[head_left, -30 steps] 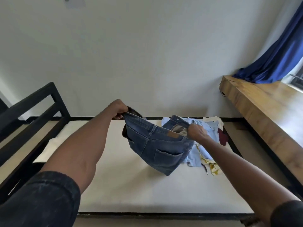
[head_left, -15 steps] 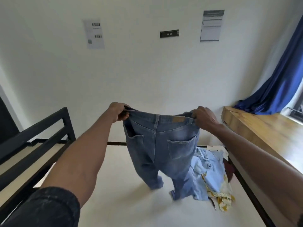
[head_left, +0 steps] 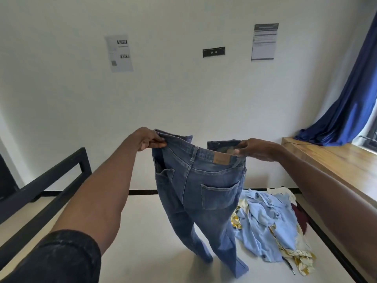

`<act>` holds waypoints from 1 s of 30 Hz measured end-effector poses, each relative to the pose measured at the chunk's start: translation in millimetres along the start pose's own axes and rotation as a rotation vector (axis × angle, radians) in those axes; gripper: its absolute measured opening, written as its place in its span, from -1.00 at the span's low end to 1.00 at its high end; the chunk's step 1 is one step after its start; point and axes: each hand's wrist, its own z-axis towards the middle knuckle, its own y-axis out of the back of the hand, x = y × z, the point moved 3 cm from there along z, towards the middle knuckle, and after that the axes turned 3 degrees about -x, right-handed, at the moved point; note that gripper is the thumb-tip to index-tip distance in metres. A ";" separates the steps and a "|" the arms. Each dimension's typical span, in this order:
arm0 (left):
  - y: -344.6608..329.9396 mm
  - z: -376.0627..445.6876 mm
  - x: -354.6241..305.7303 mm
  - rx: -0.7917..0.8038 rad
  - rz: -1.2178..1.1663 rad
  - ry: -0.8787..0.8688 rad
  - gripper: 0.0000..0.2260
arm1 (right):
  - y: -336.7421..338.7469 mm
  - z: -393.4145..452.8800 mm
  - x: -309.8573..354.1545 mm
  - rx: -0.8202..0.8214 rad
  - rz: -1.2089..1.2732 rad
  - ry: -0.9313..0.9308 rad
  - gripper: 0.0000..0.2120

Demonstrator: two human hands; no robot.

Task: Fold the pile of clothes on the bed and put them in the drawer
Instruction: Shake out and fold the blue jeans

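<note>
Since a second ago both hands have lifted the faded blue denim jeans [head_left: 201,193] off the mattress and spread the waistband wide; half a second back it was already up, now the opening gapes more and the view has tilted up the wall. Left hand [head_left: 147,141] pinches the left end of the waistband, thumb and fingers curled on the denim. Right hand [head_left: 256,148] grips the right end beside the tan leather patch, fingers curled over the band. Jeans hang upright between the hands, back pockets facing the camera, legs dropping with the cuffs bunched, touching the white mattress [head_left: 142,231] of the black metal-framed bed [head_left: 61,180]. Just right of the legs lies the crumpled pile of clothes [head_left: 271,225]: pale blue shirts on top, a yellow-patterned cream piece at the near edge, something maroon at the far right. Wooden surface [head_left: 330,160] runs along the right side, with a deep blue curtain [head_left: 346,103] draped onto its far end. White wall behind carries two printed sheets and a small black sign [head_left: 214,52].
</note>
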 end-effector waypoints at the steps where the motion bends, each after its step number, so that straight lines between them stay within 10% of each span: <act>1: 5.6 2.7 -2.2 -0.028 0.066 0.005 -0.73 | -8.0 8.0 2.6 -0.023 -0.110 0.010 -0.41; 10: 22.1 14.3 10.7 -0.022 0.506 0.028 -0.85 | -55.9 42.9 -23.7 -0.401 -0.974 0.065 -0.92; 17: 43.4 41.7 10.6 -0.182 0.201 -0.137 -0.74 | -15.5 42.5 -4.1 -0.754 0.114 0.045 -0.96; 20: 39.5 42.7 -13.9 -0.199 -0.007 -0.180 -0.72 | 18.4 51.9 16.4 -0.793 0.526 0.056 -0.66; 25: 6.1 26.0 -77.8 0.017 -0.295 -0.172 -0.77 | 82.1 61.3 64.6 -0.898 0.623 0.100 -0.69; 30: -15.3 5.8 -100.2 0.263 0.033 -0.116 -0.67 | 86.8 67.1 56.0 -0.882 0.844 0.036 -0.64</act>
